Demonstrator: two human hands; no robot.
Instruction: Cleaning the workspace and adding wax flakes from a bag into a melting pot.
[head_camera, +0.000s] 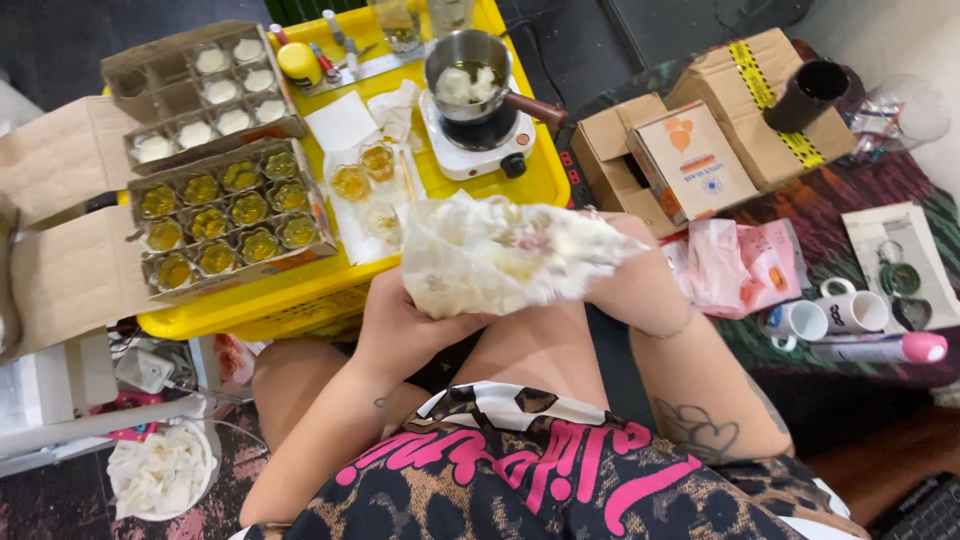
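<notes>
While both my hands clasp the crumpled paper towel (500, 255), my left hand (405, 325) cups it from below and my right hand (630, 280) presses its far end, just in front of the yellow tray (530, 185).

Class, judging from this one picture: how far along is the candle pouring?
Done: cardboard tray of yellow-filled small glasses and cardboard tray of white-filled glasses. In hand: both hands, left hand and right hand, hold a crumpled white paper towel. Left: white wax lumps in the steel pot; three small glasses stand outside the trays.
</notes>
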